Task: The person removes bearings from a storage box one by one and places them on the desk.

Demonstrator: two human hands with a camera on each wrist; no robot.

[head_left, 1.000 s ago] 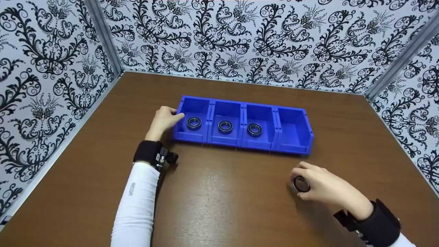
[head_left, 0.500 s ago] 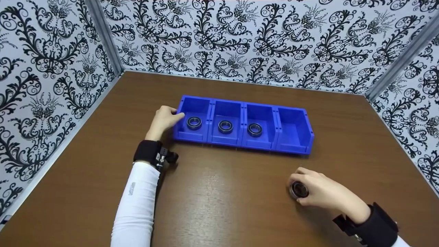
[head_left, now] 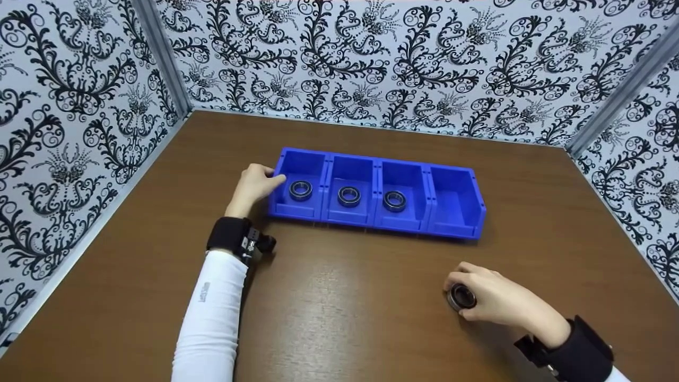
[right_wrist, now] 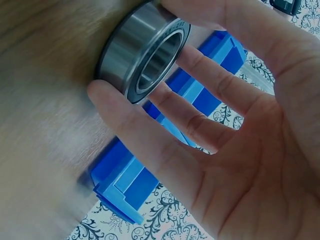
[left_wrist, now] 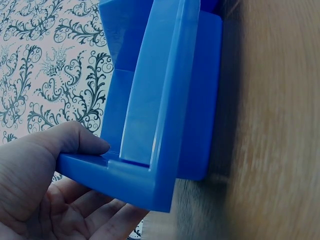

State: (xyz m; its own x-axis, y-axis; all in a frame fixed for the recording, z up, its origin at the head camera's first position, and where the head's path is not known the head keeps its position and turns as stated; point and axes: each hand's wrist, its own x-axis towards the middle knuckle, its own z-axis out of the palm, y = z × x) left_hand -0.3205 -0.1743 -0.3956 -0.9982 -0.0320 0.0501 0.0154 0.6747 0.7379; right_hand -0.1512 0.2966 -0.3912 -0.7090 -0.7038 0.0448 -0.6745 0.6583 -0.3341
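Note:
A blue four-compartment bin [head_left: 453,229] stands on the table. Its left end wall is gripped by my left hand [head_left: 251,185], thumb inside and fingers outside, as the left wrist view shows. Single ball bearings lie flat in three compartments: the left one [head_left: 301,197], the second one [head_left: 348,203] and the third one [head_left: 393,207]. The rightmost compartment has no bearing in it. In front of the bin's right end, my right hand [head_left: 496,295] pinches another bearing [right_wrist: 122,56] between thumb and fingers. That bearing is on its edge, close to the tabletop.
The brown wooden table [head_left: 329,318] extends around the bin. Patterned wall panels [head_left: 350,69] enclose it at the back and both sides, with grey metal posts [head_left: 162,58] in the corners.
My right hand has moved slightly toward me and left with its bearing, which has turned a little. The left hand and the bin look unmoved.

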